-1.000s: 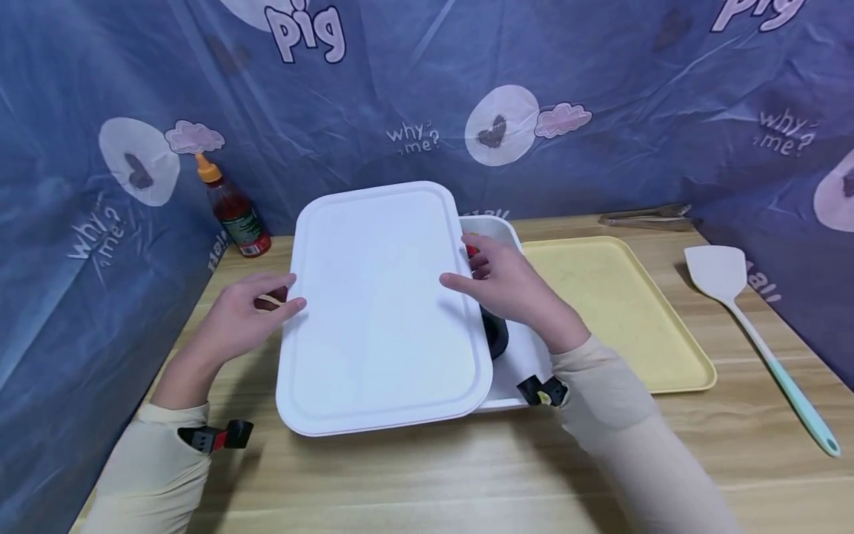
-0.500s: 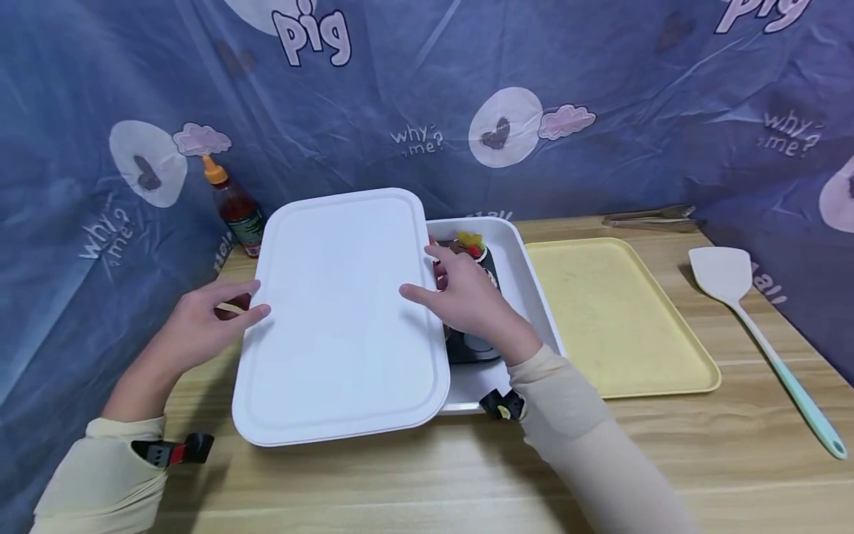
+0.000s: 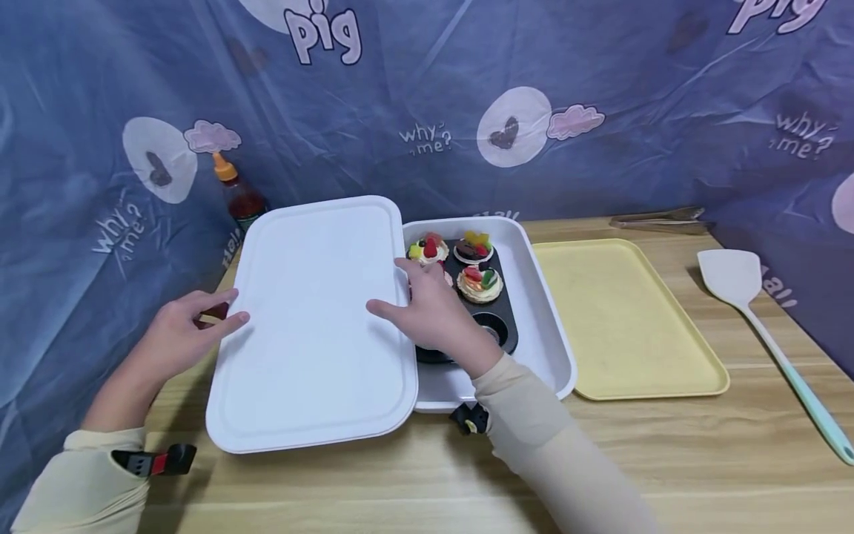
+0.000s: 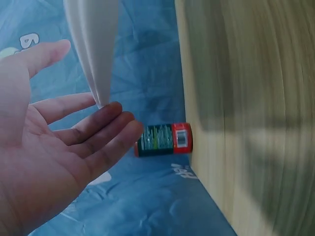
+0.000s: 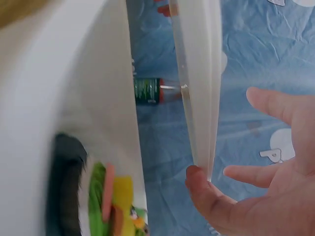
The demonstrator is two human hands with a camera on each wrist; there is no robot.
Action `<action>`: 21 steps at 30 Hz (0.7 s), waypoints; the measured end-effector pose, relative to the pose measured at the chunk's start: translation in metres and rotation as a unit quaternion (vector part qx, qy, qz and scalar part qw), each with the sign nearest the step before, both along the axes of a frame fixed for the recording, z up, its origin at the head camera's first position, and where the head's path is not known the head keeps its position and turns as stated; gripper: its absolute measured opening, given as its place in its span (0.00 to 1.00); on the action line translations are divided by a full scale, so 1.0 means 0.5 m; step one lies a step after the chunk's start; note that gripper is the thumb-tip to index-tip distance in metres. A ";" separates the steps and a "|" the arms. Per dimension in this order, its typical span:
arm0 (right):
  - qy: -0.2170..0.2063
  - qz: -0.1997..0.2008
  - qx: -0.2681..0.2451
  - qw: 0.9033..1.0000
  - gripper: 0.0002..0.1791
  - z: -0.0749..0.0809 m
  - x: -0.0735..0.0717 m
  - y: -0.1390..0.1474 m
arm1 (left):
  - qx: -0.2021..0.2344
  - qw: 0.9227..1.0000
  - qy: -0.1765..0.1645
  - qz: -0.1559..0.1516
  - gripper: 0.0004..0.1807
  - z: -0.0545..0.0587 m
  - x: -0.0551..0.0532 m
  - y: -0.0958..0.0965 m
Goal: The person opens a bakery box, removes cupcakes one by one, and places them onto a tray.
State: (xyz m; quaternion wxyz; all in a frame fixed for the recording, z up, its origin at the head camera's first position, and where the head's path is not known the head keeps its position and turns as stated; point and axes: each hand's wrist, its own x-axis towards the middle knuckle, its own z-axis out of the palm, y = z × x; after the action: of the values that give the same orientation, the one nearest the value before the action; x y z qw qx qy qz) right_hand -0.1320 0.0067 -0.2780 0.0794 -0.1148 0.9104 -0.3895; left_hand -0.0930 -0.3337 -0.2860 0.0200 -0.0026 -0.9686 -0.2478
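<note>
Both hands carry a large white rectangular lid (image 3: 313, 319), raised and slightly tilted. The left hand (image 3: 180, 334) grips its left edge, thumb above and fingers beneath. At the right edge, the right hand (image 3: 440, 315) holds it the same way; its fingertips touch the underside in the right wrist view. Partly covered by the lid and right hand, a deep white tray (image 3: 543, 341) stands on the table. Inside lies a dark muffin tin (image 3: 508, 315) with several fruit-topped cupcakes (image 3: 480, 285); a front-right cup is bare. The tray's left part is hidden.
A yellow tray (image 3: 620, 319) lies right of the white one. Farther right is a white spatula (image 3: 730, 278) with a mint handle. Metal tongs (image 3: 660, 220) lie at the back. A sauce bottle (image 4: 162, 140) stands at the back left, near the lid's corner.
The lid has moved left with both hands, off the right part of the white tray. The cupcakes and muffin tin have come into sight; the bottle is now more covered.
</note>
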 end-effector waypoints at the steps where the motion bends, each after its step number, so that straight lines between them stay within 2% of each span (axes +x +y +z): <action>1: -0.002 0.000 0.002 1.000 0.46 -0.003 0.001 -0.005 | -0.004 1.000 0.002 0.003 0.37 -0.001 0.001 -0.004; 6: -0.011 0.002 -0.001 1.000 0.47 -0.017 0.005 -0.031 | -0.015 1.000 -0.011 0.022 0.38 -0.003 0.001 -0.026; 11: -0.009 0.010 0.002 1.000 0.48 -0.028 0.011 -0.056 | -0.027 0.999 -0.020 0.028 0.38 -0.003 0.005 -0.039; 17: -0.032 0.020 0.012 0.999 0.51 -0.042 0.019 -0.085 | -0.040 0.996 -0.060 0.045 0.41 -0.005 0.009 -0.053; 21: -0.027 0.026 0.016 0.999 0.51 -0.050 0.027 -0.100 | -0.041 0.995 -0.078 0.049 0.40 -0.011 0.013 -0.057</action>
State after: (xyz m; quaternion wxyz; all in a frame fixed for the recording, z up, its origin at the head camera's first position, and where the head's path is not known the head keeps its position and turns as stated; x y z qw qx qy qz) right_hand -0.1184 -0.0435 -0.3032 0.1162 -0.1265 0.9105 -0.3761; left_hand -0.0866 -0.3623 -0.2917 -0.0434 0.0636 -0.9755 -0.2062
